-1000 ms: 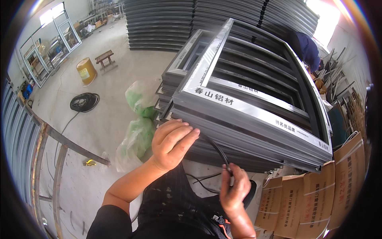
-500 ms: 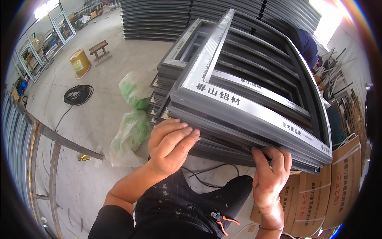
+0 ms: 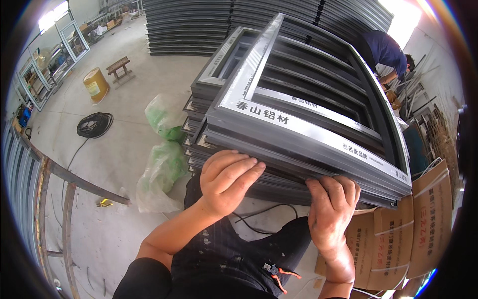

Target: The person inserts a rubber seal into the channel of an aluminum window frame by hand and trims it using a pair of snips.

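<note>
A dark grey window frame (image 3: 303, 118) with white printed film on its face lies tilted on top of a stack of similar frames (image 3: 195, 134). At its near side, my left hand (image 3: 226, 180) has its fingers pressed together against the edge profile, with the fingertips pointing right. Farther right along that same edge, my right hand (image 3: 332, 209) curls its fingers against the profile. A thin dark line runs along the edge between both hands. Whatever is pinched in either hand is hidden or too thin to make out.
Cardboard boxes (image 3: 393, 244) stand at the right. Pliers with orange handles (image 3: 273, 269) rest at my trousers. Plastic bags (image 3: 162, 172) lie left of the stack, near a coiled black cable (image 3: 94, 125) and a yellow drum (image 3: 96, 85). A co-worker (image 3: 386, 50) bends over at the far right.
My left hand has shifted right along the frame's edge, nearer my right hand. My right fingers have closed up a little. The view has turned slightly, and more of the co-worker shows.
</note>
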`<act>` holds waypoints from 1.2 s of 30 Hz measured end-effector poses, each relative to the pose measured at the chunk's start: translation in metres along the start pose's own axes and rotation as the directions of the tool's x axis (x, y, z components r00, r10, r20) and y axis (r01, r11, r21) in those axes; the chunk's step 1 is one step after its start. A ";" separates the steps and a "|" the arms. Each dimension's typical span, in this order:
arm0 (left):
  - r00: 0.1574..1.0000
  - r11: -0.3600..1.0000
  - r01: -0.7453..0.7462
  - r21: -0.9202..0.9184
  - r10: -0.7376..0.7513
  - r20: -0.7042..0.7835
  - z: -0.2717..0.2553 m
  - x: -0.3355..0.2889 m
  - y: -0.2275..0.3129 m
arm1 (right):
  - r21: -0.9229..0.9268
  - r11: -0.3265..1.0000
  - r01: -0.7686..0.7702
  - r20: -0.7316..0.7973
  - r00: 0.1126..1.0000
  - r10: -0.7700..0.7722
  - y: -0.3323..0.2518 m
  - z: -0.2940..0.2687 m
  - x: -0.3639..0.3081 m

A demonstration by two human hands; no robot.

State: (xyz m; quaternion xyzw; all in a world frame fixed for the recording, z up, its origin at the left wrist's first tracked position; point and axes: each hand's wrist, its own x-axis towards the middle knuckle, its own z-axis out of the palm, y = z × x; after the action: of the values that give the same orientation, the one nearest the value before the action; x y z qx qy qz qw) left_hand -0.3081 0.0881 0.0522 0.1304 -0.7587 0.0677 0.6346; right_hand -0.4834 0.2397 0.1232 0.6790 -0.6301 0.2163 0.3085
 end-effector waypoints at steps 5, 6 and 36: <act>1.000 1.000 -0.018 0.001 0.018 -0.004 0.000 0.000 -0.002 | 0.069 0.998 -0.013 -0.019 1.000 0.014 -0.010 0.009 0.002; 1.000 1.000 0.021 0.013 -0.021 0.017 -0.001 0.001 0.001 | 0.070 0.997 0.013 -0.038 0.999 -0.011 -0.013 0.014 0.002; 0.995 0.984 0.097 0.152 -0.099 0.004 -0.015 -0.010 -0.005 | -0.002 1.000 -0.024 -0.340 0.940 0.022 -0.051 0.061 0.007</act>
State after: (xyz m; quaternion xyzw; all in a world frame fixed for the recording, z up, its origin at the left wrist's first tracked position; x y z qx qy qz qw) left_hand -0.2912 0.0883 0.0451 0.2158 -0.7475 0.0933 0.6212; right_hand -0.4379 0.1932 0.0767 0.6232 -0.5760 0.3319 0.4120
